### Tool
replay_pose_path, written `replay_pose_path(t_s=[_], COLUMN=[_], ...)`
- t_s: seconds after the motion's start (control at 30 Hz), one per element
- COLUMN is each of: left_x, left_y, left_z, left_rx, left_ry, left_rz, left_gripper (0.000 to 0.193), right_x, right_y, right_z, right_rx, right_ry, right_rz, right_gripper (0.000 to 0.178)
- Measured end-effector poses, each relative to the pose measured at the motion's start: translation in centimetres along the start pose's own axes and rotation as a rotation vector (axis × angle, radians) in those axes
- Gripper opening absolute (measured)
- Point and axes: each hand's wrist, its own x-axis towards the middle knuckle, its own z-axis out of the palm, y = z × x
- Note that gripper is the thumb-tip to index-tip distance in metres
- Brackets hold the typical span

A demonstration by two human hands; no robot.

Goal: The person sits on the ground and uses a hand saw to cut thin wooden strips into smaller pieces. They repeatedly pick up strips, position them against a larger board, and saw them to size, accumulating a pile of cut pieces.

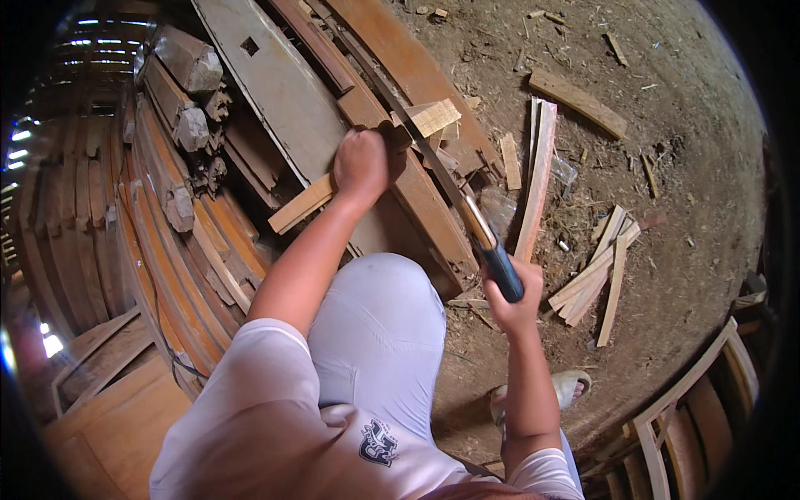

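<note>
My left hand (364, 162) is closed over a short strip of wood (302, 202), pressing it against a stack of boards. One end of the strip sticks out toward my left forearm; its pale far end (437, 117) shows beyond the hand. In my right hand (518, 296) is the dark handle of a handsaw (439, 171). The long thin blade slants up and left, crossing the strip just right of my left hand. Whether its teeth have cut into the wood cannot be made out. My bent knee (383, 287) is close to the boards.
Under the strip lie long brown boards (425, 208) and a grey panel (283, 92). Stacked timber (171, 225) fills the left side. On the dirt floor are a plank (577, 102), a long narrow slat (539, 179) and several thin offcuts (596, 271). Wooden frames (675, 433) stand at lower right.
</note>
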Motion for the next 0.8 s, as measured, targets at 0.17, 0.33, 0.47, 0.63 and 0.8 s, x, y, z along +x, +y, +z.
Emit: replay_pose_path(t_s=[0.17,0.33,0.47,0.63,0.8], left_x=[0.2,0.3,0.2,0.3,0.0], left_y=[-1.0,0.4,-0.1,-0.9,-0.9], left_z=[0.4,-0.2,-0.3,0.3,0.4], left_rx=[0.043,0.048,0.002,0.117,0.027], left_ry=[-0.025,0.013,0.011,-0.060,0.002], left_rz=[0.082,0.073,0.060,0.137,0.059], left_gripper=[0.022,0.022,0.024,0.027,0.029], right_x=[0.2,0.7,-0.4,-3.3,-0.4], right_y=[-0.7,-0.5,-0.3,1.4,0.1], right_z=[-1.2,-1.6,-1.6,-5.2,-2.3], right_rx=[-0.023,0.014,-0.051,-0.098,-0.132], right_ry=[-0.004,-0.018,-0.098,-0.122,-0.032], right_rz=[-0.030,0.082,-0.009,-0.015,-0.110], right_gripper=[0.010,0.010,0.009,0.008,0.007])
